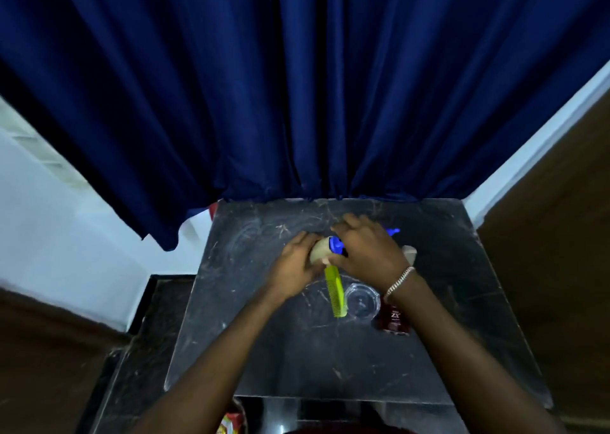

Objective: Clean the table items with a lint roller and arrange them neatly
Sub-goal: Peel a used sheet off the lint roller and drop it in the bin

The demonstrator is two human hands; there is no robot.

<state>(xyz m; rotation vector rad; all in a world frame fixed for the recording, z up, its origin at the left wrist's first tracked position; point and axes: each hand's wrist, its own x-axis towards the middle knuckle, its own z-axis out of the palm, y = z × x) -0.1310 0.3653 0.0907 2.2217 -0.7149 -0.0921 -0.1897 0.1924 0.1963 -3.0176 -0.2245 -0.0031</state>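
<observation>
On the dark scratched table [270, 351] my two hands meet near the middle. My left hand [293, 268] wraps the beige roll of the lint roller [321, 251]. My right hand [368, 250] covers its blue handle, whose tip [393, 231] sticks out to the right. A lime-green comb [335, 296] lies just below the hands, pointing toward me. Next to it sits a clear round lid or dish [361, 301]. A dark red packet [392, 321] lies partly under my right wrist. A beige object [410, 253] peeks out behind that wrist.
A blue curtain [297, 87] hangs right behind the table's far edge. White wall stands to the left and right. A red and yellow packet [231, 422] shows below the table's near edge. Dark floor lies to the left.
</observation>
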